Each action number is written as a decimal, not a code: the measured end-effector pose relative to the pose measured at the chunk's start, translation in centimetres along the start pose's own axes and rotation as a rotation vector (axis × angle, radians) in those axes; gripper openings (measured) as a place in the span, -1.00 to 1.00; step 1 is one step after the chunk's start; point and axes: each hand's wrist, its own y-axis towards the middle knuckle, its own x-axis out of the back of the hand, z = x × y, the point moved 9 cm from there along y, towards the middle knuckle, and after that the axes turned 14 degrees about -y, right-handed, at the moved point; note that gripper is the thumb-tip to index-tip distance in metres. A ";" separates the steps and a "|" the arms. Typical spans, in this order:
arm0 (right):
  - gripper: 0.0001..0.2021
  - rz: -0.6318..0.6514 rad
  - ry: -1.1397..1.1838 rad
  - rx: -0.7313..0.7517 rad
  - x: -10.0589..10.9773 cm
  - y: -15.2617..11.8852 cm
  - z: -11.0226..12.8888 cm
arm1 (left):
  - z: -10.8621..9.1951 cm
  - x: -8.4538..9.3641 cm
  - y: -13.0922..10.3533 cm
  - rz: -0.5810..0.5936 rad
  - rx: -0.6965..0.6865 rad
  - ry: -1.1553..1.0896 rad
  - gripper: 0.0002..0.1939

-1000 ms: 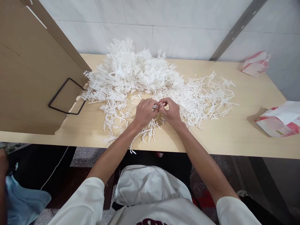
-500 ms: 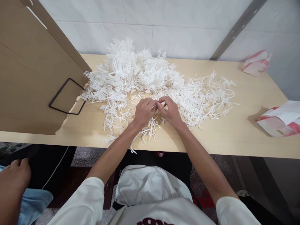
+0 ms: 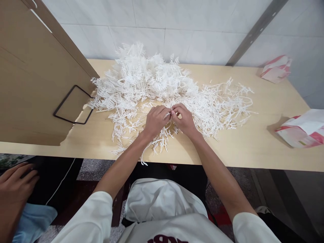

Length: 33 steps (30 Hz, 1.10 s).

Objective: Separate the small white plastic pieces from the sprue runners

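A large heap of thin white branched pieces (image 3: 152,76), plastic-looking, spreads over the pale wooden table (image 3: 243,148). In front of the heap, my left hand (image 3: 157,120) is closed round a white branched strand (image 3: 167,115). My right hand (image 3: 184,120) meets it fingertip to fingertip, thumb and forefinger pinched at the strand's end. The fingers cover most of what is held there. Below my hands, loose branched strands (image 3: 163,140) lie on the table, and one end hangs over the front edge.
A cardboard sheet or box (image 3: 37,77) stands at the left with a black wire frame (image 3: 73,104) beside it. Two red-and-white paper bags (image 3: 302,130) sit at the right. A tiled wall (image 3: 197,30) closes the back. Another person's hand (image 3: 17,182) shows at lower left.
My right fingertips have shifted slightly right, away from my left hand, still pinched. The other person's hand at lower left has moved and its fingers now show more.
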 end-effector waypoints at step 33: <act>-0.74 -0.018 0.363 -0.230 0.7 -0.5 -0.5 | 1.5 -0.8 -0.2 -0.018 0.372 -0.605 -0.90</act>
